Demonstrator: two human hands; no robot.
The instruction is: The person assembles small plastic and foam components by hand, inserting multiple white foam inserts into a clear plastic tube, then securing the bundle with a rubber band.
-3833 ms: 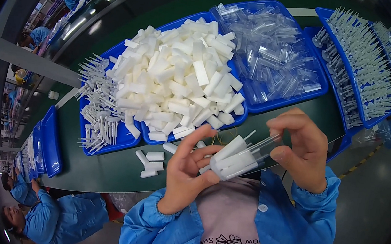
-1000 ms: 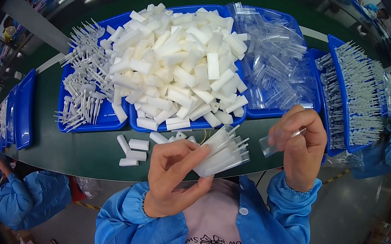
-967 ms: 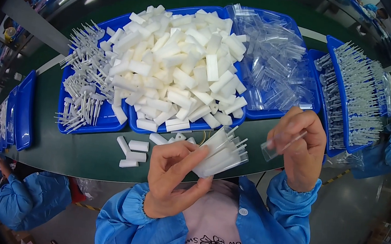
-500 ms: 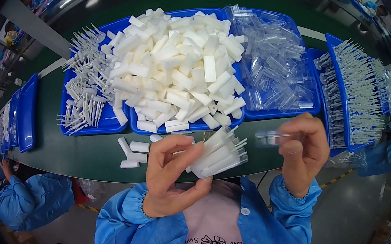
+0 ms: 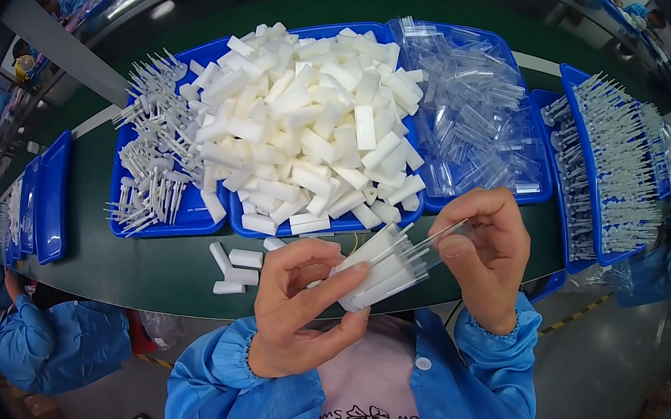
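Left hand: fingers and thumb (image 5: 297, 314) closed on a fanned bunch (image 5: 382, 275) of white blocks, thin rods and clear plastic; bunch held up at the bench's near edge, tips pointing right and far.
Right hand: thumb and fingers (image 5: 490, 258) pinch a clear piece (image 5: 448, 232) at the bunch's right end; contact between the two hard to tell.
Bench: green top (image 5: 135, 273), four white blocks (image 5: 246, 258) lying loose left of the left hand.
Middle tray: heap of white blocks (image 5: 312, 123), far of the hands.
Left tray: blue (image 5: 199, 215), pale rods (image 5: 158, 163) piled inside.
Clear-piece tray: blue (image 5: 521, 198), right of the heap, transparent pieces (image 5: 481, 114) jumbled.
Far right: upright rods (image 5: 610, 159) crowding a tilted blue tray.
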